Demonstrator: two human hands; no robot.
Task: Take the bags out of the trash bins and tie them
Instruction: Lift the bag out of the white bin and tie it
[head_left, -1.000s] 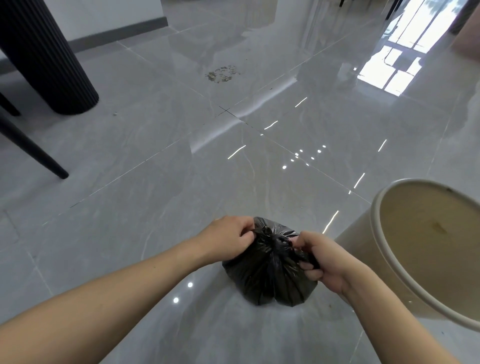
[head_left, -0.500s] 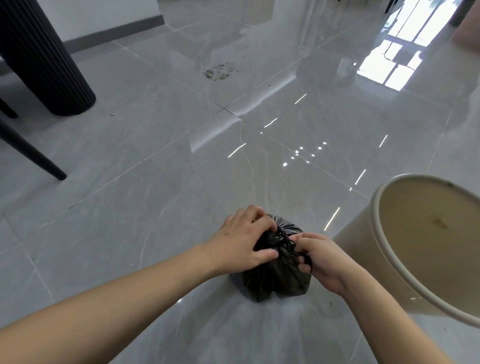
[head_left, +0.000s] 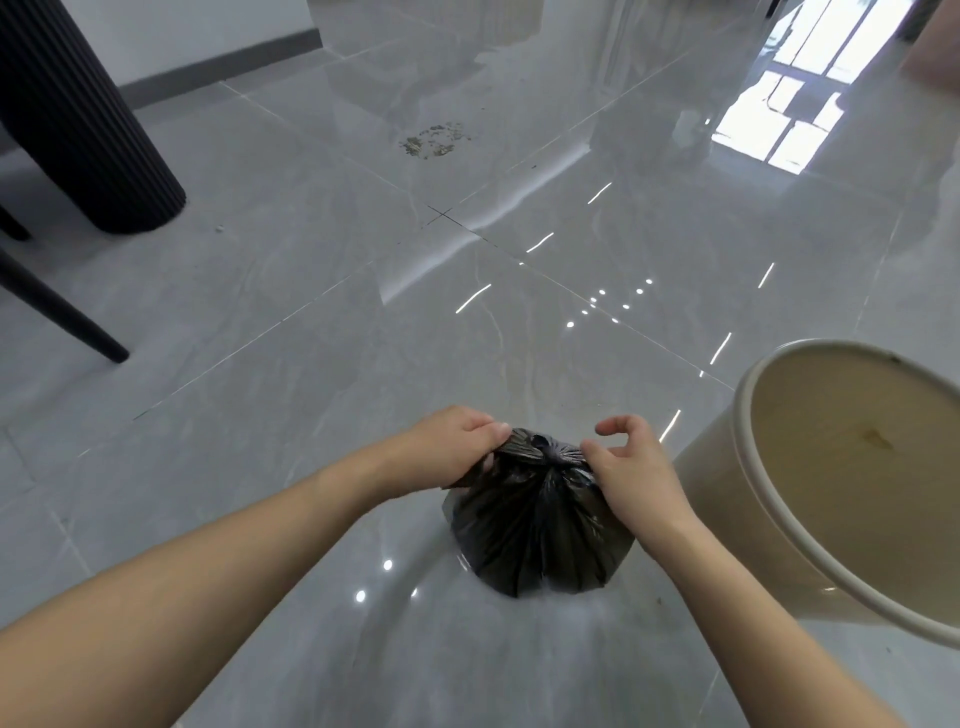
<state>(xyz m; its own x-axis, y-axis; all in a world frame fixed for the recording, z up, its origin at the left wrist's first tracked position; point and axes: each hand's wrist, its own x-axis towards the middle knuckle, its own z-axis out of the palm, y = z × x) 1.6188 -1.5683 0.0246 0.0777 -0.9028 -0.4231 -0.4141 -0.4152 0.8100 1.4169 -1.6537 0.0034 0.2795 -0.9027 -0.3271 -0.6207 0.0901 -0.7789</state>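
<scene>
Hands (head_left: 545, 457) gripping knot, bag (head_left: 540, 535) below

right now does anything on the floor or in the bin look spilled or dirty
Yes. A patch of brownish debris lies scattered on the grey floor tiles well beyond the black bag, looking like a spill. The beige trash bin at right has a brownish stain on its inner wall.

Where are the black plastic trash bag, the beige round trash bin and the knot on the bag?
black plastic trash bag (head_left: 540, 535), head view, on its bulging side.
beige round trash bin (head_left: 748, 457), head view, on its near rim.
knot (head_left: 545, 448), head view, on the bunched top.
</scene>
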